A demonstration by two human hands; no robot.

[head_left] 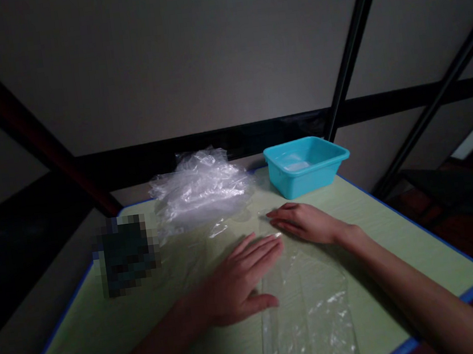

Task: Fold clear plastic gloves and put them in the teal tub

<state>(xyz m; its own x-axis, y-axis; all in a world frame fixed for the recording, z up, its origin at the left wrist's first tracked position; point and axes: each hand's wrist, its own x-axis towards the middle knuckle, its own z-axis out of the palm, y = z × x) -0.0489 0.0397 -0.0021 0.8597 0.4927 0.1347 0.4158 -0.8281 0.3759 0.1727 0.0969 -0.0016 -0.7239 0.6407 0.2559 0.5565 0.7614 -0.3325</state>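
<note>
A clear plastic bag (pixel 308 306) lies flattened on the table, its lower end running out of view at the bottom. My left hand (pixel 249 279) rests palm down across the bag's upper left part, fingers stretched out and thumb apart. Around the bag's top end, my right hand (pixel 305 223) is closed with bent fingers, their tips at the plastic; its palm side is hidden. Beyond my hands, a crumpled pile of clear plastic bags (pixel 203 189) sits at the table's far side.
A turquoise plastic basin (pixel 309 174) stands at the far right of the light green table (pixel 382 239), with something pale inside. On the left is a dark, pixelated object (pixel 127 253). A panelled wall (pixel 205 60) rises behind the table, and dark furniture (pixel 458 190) shows at right.
</note>
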